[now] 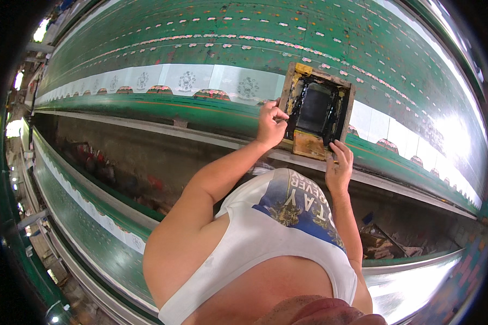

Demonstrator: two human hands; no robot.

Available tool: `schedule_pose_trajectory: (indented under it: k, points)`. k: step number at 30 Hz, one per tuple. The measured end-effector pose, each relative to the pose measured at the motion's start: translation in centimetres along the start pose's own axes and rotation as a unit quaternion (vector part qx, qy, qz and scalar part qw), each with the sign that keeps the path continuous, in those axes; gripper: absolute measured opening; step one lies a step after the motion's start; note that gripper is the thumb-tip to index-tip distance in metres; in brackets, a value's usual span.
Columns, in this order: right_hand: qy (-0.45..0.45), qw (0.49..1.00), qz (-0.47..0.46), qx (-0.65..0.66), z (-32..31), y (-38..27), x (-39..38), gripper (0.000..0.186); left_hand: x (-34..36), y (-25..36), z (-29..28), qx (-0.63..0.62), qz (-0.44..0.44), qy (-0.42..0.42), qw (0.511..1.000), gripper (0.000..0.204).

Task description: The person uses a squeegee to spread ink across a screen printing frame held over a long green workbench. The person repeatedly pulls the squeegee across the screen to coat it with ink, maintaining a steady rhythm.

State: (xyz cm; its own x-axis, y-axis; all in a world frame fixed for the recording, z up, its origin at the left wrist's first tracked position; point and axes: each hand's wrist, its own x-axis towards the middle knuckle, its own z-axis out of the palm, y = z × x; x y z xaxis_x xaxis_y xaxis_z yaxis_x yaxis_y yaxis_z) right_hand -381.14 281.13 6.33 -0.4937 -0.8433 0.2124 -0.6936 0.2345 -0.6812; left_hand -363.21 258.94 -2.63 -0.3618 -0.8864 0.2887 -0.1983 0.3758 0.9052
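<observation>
A wooden screen-printing frame [318, 108] lies over a long green printing table [211, 114]. Its mesh is dark, with black ink along the inner edges and a yellow-stained board at the near end. My left hand [272, 122] grips the frame’s left edge with curled fingers. My right hand [339, 162] has its fingers curled onto the lower right corner of the frame. Pale pieces [238, 81] with grey printed motifs and colourful curved edges run in a row along the table on both sides of the frame.
Rows of small stickers or marks cover the green surface farther back. In front of the table is a dark recess [130, 168] holding scraps and debris. A parallel green table [81, 206] with pale pieces runs behind me, and metal rails line the edges.
</observation>
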Motion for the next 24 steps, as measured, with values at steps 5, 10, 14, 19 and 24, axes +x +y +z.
schedule_pose_trajectory:
  k: [5, 10, 14, 19, 24]
  points:
    - [-0.121, 0.978, -0.161, -0.053, -0.3, -3.6, 2.5, 0.047, 0.0, -0.8, 0.0, 0.031, -0.012, -0.003, 0.999, 0.016]
    - [-0.222, 0.947, -0.204, -0.111, 0.9, -4.4, 5.1, 0.045, 0.2, -0.7, 0.0, -0.001, -0.039, -0.008, 0.999, 0.016]
    - [-0.291, 0.927, -0.201, -0.127, -0.4, -4.1, 9.3, 0.042, 0.4, -0.9, -0.1, -0.001, -0.037, -0.011, 0.999, 0.015]
    - [-0.334, 0.932, -0.112, -0.089, -0.4, -2.2, 17.2, 0.042, 1.7, -1.8, 0.0, -0.113, -0.178, -0.019, 0.977, 0.014]
    - [-0.223, 0.961, -0.113, -0.121, 1.8, 0.2, 22.4, 0.043, 3.7, -1.1, -1.2, -0.095, -0.219, -0.084, 0.967, 0.012]
